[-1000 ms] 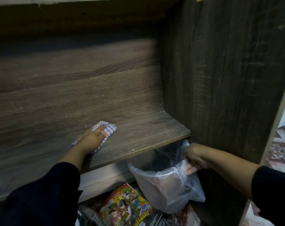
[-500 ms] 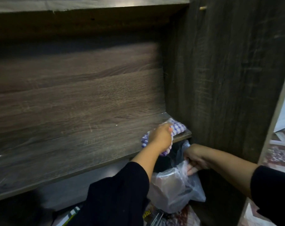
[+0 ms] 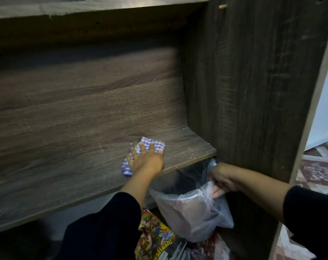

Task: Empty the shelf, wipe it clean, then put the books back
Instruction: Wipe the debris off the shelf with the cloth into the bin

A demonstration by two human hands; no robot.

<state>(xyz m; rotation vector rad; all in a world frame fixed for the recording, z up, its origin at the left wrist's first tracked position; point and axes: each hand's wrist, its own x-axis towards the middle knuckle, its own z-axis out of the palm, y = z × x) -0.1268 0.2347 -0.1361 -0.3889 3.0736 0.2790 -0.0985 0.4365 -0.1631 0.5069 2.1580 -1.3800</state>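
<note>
My left hand (image 3: 147,160) presses flat, fingers straight, on the blue-and-white checked cloth (image 3: 150,146) on the bare dark wooden shelf (image 3: 69,177): emptied, I judge, wiping underway. My right hand (image 3: 222,180) grips a clear plastic bag (image 3: 193,211) below its edge. Colourful comic books (image 3: 155,239) lie beneath, half hidden, awaiting return.

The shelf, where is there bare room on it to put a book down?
The shelf is bare from its left end up to the left hand and the checkered cloth. A smaller bare strip lies between the cloth and the side panel. Below the right front corner it is crowded: the right hand holds a plastic bag.
</note>
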